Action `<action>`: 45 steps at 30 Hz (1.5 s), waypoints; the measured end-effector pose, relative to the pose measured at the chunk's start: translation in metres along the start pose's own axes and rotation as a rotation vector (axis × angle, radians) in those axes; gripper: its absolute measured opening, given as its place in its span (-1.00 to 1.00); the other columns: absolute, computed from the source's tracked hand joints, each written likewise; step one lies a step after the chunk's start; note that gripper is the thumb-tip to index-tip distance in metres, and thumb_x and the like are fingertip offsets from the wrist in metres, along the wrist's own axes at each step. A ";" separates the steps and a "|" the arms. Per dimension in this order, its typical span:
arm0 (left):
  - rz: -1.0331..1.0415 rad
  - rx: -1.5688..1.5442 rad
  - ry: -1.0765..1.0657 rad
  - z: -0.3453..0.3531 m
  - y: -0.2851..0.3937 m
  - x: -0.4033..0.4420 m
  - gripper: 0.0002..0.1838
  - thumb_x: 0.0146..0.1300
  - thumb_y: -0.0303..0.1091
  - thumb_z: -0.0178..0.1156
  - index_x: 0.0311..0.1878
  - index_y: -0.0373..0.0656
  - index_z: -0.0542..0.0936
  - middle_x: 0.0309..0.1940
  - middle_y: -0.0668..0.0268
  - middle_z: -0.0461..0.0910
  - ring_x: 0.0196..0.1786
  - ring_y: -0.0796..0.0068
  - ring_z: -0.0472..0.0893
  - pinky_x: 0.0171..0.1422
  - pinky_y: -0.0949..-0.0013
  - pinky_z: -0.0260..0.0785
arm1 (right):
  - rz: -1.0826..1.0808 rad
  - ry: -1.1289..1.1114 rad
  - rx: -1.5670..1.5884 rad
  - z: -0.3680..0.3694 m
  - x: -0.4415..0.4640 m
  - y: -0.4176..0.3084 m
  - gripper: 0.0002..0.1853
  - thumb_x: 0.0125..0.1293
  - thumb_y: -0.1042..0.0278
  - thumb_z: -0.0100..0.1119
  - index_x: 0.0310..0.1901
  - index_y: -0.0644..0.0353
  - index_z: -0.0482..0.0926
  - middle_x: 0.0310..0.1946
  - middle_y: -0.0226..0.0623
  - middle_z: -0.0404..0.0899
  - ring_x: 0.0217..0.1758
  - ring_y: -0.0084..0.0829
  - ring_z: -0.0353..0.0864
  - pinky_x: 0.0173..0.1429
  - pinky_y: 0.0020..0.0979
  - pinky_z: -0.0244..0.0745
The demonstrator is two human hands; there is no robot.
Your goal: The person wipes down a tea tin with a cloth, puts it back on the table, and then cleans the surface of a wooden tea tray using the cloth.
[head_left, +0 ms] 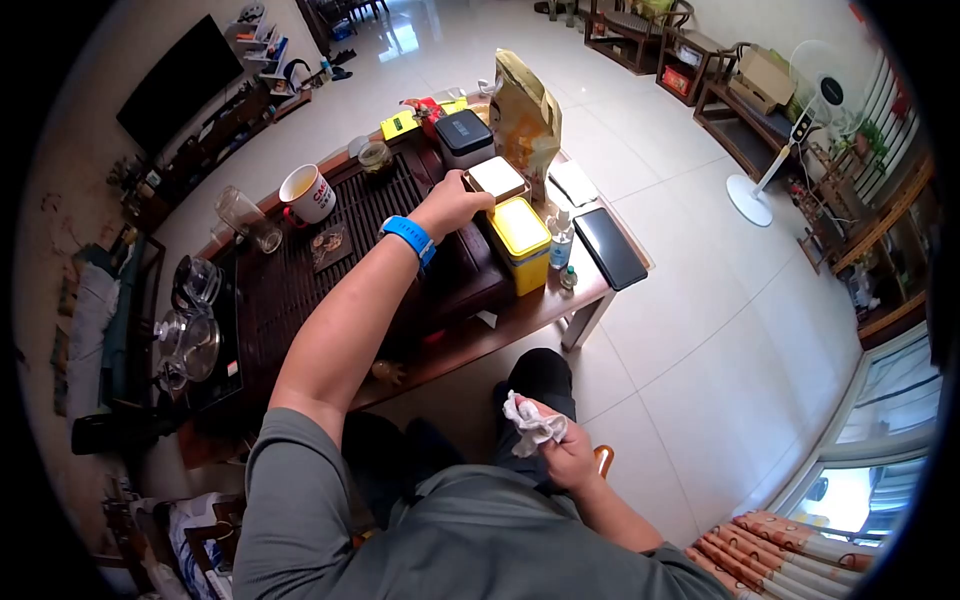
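Observation:
My left hand [452, 205], with a blue-strapped watch [408, 238] on its wrist, reaches over the tea table. Its fingers and thumb close around the near side of a white-topped box [496, 178]. That box stands between a black-lidded canister [464, 132] and a yellow tin [521, 240]. Over my lap, my right hand [570, 452] is closed on a crumpled white cloth [535, 424], which bunches out above the fingers. Whether it is cloth or tissue is hard to tell.
Beside the yellow tin stand a clear bottle [560, 240], a small green bottle [568, 279] and a phone [611, 248]. A paper bag [526, 115] rises behind. On the slatted tea tray [285, 290] are a mug [308, 195] and glass jar [375, 158]. A fan [790, 140] stands right.

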State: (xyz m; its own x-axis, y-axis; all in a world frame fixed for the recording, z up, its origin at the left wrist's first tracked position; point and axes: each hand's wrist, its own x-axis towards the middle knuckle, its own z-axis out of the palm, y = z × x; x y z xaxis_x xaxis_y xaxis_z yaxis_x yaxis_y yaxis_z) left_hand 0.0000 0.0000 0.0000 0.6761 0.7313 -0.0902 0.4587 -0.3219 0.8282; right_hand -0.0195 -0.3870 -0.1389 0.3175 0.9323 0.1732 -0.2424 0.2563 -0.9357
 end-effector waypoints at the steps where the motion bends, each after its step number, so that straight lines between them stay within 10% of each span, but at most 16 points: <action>1: 0.007 -0.007 0.009 -0.003 0.001 -0.001 -0.24 0.10 -0.22 0.31 0.35 -0.42 0.39 0.09 0.04 0.58 0.16 0.24 0.54 0.32 0.33 0.36 | -0.002 0.003 0.007 0.002 0.001 -0.002 -0.58 0.56 0.45 0.00 0.38 0.34 0.48 0.46 -0.12 0.43 0.46 -0.29 0.46 0.48 -0.36 0.31; 7: 0.093 0.047 0.450 -0.014 -0.008 0.033 -0.17 0.08 -0.11 0.34 0.30 -0.55 0.39 0.19 -0.28 0.53 0.28 -0.13 0.55 0.40 0.17 0.40 | 0.003 0.013 0.036 -0.001 0.000 -0.004 -0.58 0.55 0.47 -0.01 0.38 0.35 0.47 0.47 -0.13 0.43 0.46 -0.30 0.45 0.47 -0.37 0.32; 18: 0.222 0.252 0.265 -0.040 -0.017 0.110 0.36 -0.24 -0.08 0.58 0.56 -0.52 0.02 0.45 -0.28 0.27 0.52 -0.09 0.32 0.60 0.23 0.20 | 0.002 0.012 0.029 -0.004 0.001 -0.011 -0.56 0.53 0.55 -0.03 0.39 0.33 0.46 0.45 -0.19 0.45 0.40 -0.41 0.49 0.41 -0.43 0.35; 45: 0.712 -0.180 0.422 -0.100 0.041 0.025 0.25 -0.01 -0.17 0.53 0.65 -0.22 -0.05 0.40 0.00 0.35 0.33 0.19 0.49 0.43 0.25 0.40 | 0.051 0.058 0.083 -0.001 0.002 -0.015 -0.55 0.59 0.43 0.03 0.44 0.34 0.40 0.42 -0.27 0.49 0.34 -0.49 0.50 0.38 -0.48 0.34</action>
State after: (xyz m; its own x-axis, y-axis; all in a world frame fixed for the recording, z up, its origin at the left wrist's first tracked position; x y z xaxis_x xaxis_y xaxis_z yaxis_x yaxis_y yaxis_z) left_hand -0.0217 0.0655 0.0868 0.4802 0.5650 0.6710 -0.1185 -0.7161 0.6878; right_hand -0.0143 -0.3895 -0.1253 0.3547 0.9290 0.1053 -0.3341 0.2311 -0.9137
